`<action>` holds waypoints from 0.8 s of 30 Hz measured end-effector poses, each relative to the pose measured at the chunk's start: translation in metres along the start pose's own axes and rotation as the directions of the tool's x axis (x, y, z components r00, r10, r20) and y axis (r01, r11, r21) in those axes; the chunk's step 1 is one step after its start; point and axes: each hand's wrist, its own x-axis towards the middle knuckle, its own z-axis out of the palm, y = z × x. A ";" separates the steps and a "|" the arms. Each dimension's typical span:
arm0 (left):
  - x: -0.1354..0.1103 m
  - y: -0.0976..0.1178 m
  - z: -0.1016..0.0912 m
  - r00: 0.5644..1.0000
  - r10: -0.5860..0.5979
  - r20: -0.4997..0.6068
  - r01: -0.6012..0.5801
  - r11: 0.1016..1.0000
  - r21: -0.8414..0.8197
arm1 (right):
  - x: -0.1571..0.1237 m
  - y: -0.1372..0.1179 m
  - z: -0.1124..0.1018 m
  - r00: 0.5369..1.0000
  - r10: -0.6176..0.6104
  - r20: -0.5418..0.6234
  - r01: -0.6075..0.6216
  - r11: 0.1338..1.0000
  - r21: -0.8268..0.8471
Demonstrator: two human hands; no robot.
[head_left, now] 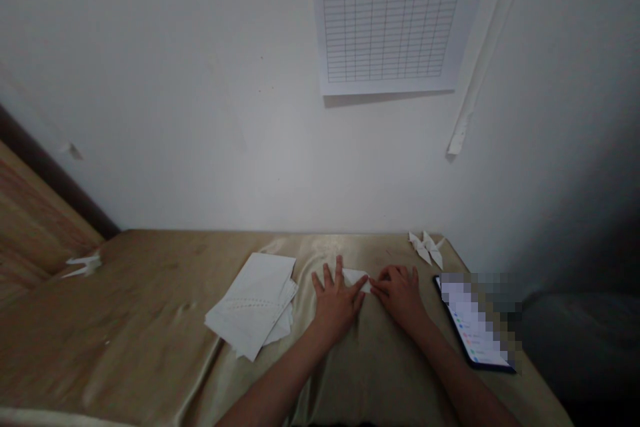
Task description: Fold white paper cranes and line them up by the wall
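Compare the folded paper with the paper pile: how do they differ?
The folded paper is much smaller than the paper pile. The left hand and right hand touch the folded paper; the paper pile lies untouched to their left. The paper pile shows several overlapping sheets; the folded paper looks like one piece. Both are white and lie on the cloth.

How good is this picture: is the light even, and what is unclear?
Head view: dim, darkest at lower right; head view: soft shadow below the wall chart, its headings unreadable; head view: sheen on the cloth, phone partly pixelated, creases of the small folded paper hardly visible.
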 end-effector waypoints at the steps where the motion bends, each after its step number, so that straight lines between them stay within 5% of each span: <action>1: 0.001 0.000 0.001 1.000 -0.021 0.007 0.021 1.000 0.000 | 0.000 0.000 0.000 1.000 0.001 0.001 -0.001 1.000 0.001; 24: 0.010 -0.003 0.003 0.998 -0.055 0.036 0.056 0.998 -0.016 | 0.000 -0.001 0.001 0.999 -0.019 -0.033 0.019 1.000 -0.010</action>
